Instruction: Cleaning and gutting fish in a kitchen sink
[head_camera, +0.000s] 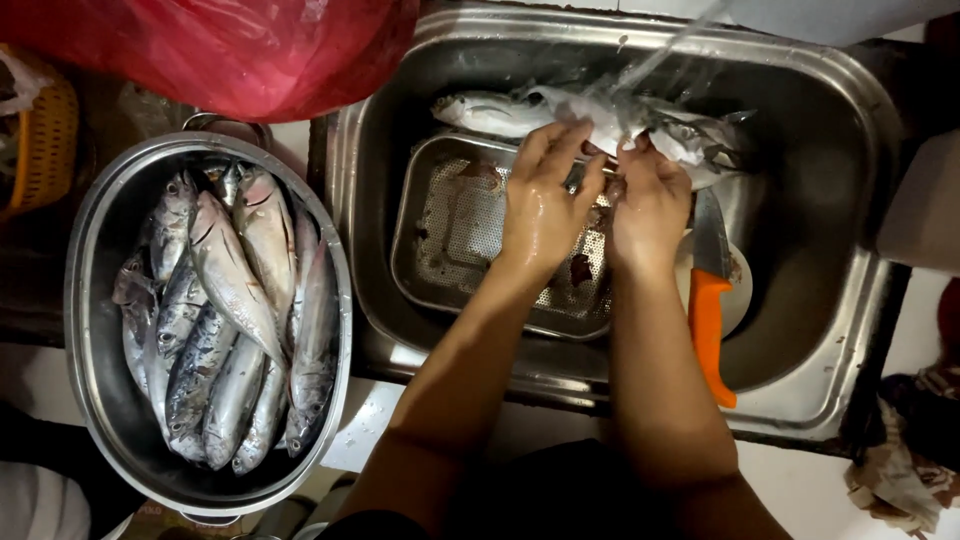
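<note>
Steel pot (90, 300) of whole fish (232, 275) — orange-handled knife (709, 300), perhaps a red bag (230, 50).

No labels, signs or screens near me; the only packaging is a crumpled red plastic bag (230, 50) behind my pot of fish.

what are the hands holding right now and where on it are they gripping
Both hands, left hand and right hand, hold one silver fish by its middle body under running water over the sink.
</note>
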